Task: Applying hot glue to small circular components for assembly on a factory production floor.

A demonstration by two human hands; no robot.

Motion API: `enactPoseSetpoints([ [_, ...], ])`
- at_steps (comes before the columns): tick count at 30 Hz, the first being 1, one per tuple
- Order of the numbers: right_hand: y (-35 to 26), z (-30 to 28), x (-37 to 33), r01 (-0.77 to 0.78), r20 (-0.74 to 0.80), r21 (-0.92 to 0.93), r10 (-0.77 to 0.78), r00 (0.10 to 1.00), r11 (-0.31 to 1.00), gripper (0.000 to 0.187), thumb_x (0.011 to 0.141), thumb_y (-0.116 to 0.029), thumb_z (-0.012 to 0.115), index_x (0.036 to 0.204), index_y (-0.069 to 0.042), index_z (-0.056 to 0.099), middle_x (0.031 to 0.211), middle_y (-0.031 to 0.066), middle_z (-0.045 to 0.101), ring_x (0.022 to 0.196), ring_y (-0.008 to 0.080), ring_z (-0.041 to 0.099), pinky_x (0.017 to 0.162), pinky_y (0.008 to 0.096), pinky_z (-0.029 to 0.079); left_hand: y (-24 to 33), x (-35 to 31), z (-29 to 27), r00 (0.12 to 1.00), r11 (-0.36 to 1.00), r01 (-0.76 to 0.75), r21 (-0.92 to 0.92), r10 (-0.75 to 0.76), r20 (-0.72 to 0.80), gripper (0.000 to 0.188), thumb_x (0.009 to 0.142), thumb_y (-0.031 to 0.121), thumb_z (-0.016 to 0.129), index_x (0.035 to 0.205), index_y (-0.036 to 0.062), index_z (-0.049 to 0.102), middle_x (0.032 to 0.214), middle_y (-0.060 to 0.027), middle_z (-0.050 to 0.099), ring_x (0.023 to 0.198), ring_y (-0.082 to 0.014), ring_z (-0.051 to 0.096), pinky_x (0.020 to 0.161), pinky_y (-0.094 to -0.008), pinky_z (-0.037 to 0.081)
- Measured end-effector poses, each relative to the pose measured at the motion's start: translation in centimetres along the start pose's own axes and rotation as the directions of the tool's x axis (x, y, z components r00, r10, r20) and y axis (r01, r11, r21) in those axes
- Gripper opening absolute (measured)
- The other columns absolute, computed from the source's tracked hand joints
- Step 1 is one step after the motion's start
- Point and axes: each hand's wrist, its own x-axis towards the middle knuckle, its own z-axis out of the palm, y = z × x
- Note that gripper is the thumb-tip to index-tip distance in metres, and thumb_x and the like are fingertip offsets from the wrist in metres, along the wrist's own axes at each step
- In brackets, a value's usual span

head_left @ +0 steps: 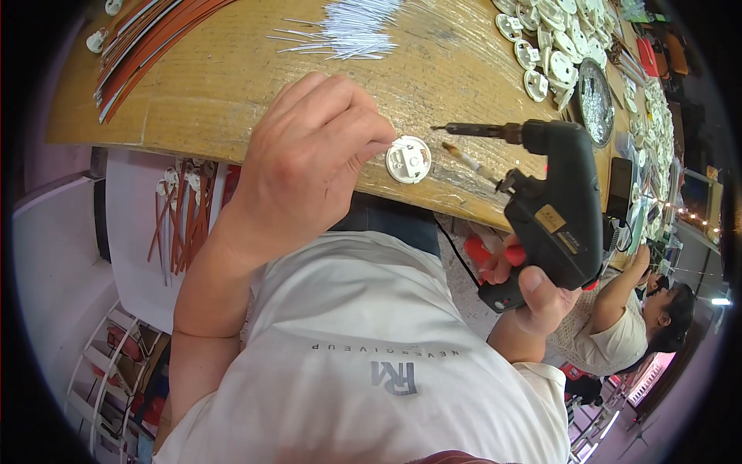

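My left hand (313, 147) is closed in a pinch at the upper left rim of a round white plastic part (410, 161). This part sits at the near edge of the wooden table, with small raised shapes and a bit of copper colour inside it. Whether a thin wire is also between those fingertips is hidden. My right hand (541, 298) is wrapped around the handle of a black soldering gun (560, 193) with a red trigger. Its thin tip points left, just above and right of the white part, apart from it. A short feed tube sits below the tip.
White wires (352, 29) lie loose at the table's far middle. Red-brown and white strips (147, 46) are bundled at the left. More round white parts (553, 46) are heaped at the far right beside a dark round dish (595, 100). A co-worker (618, 325) sits to the right.
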Motion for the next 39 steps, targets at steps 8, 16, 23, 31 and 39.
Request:
enactPoseSetpoints([
  [8, -2.3, -2.7, 3.8, 0.469, -0.206, -0.145, -0.49, 0.847, 0.871, 0.055, 0.089, -0.033, 0.055, 0.114, 0.016, 0.052, 0.069, 0.0139, 0.055, 0.054, 0.0228, 0.057, 0.058, 0.0378, 0.054, 0.6, 0.5, 0.2, 1.0, 1.0, -0.002, -0.029, 0.003, 0.017, 0.012, 0.08, -0.006, 0.072, 0.088, 0.0013, 0.067, 0.085, -0.01, 0.063, 0.077, -0.0272, 0.058, 0.07, -0.0349, 0.045],
  [16, -3.2, -9.7, 11.8, 0.164, -0.499, -0.483, -0.425, 0.755, 0.86, 0.027, 0.093, -0.022, 0.063, 0.097, 0.005, 0.065, 0.073, 0.0155, 0.064, 0.059, 0.0215, 0.062, 0.05, 0.0331, 0.051, 1.3, 0.5, -0.1, 0.998, 0.997, 0.067, -0.023, -0.067, 0.004, 0.011, 0.08, -0.001, 0.072, 0.087, 0.0019, 0.064, 0.086, -0.011, 0.06, 0.079, -0.0314, 0.057, 0.072, -0.0383, 0.045],
  [23, -3.1, -9.9, 11.1, 0.393, -0.576, -0.34, -0.519, 0.632, 0.854, 0.025, 0.092, -0.022, 0.067, 0.093, 0.003, 0.063, 0.068, 0.0118, 0.061, 0.055, 0.0206, 0.06, 0.052, 0.0332, 0.055, 0.7, 0.4, -0.2, 0.999, 0.999, 0.04, -0.006, -0.04, 0.026, 0.009, 0.081, -0.001, 0.071, 0.086, 0.0029, 0.064, 0.085, -0.0092, 0.059, 0.08, -0.0301, 0.057, 0.071, -0.0389, 0.045],
  [31, -1.2, -4.2, 7.5, 0.489, -0.313, -0.045, -0.477, 0.821, 0.871, 0.054, 0.096, -0.036, 0.049, 0.125, 0.01, 0.055, 0.071, 0.0117, 0.056, 0.06, 0.02, 0.055, 0.064, 0.0364, 0.051, 0.8, 0.3, 0.4, 0.999, 0.999, 0.044, 0.014, -0.044, 0.02, 0.007, 0.082, 0.001, 0.071, 0.086, 0.0038, 0.065, 0.085, -0.0081, 0.06, 0.08, -0.0294, 0.056, 0.071, -0.0381, 0.044],
  [39, 0.5, 2.1, 4.8, 0.074, 0.161, 0.187, -0.104, 0.981, 0.98, 0.068, 0.091, -0.047, 0.053, 0.126, 0.011, 0.051, 0.097, 0.0275, 0.069, 0.091, 0.0358, 0.072, 0.074, 0.0412, 0.062, 1.3, 0.6, -0.4, 0.995, 0.998, 0.048, 0.051, -0.052, 0.081, 0.011, 0.081, -0.005, 0.073, 0.089, 0.0004, 0.068, 0.086, -0.0108, 0.064, 0.081, -0.0278, 0.061, 0.074, -0.0348, 0.046],
])
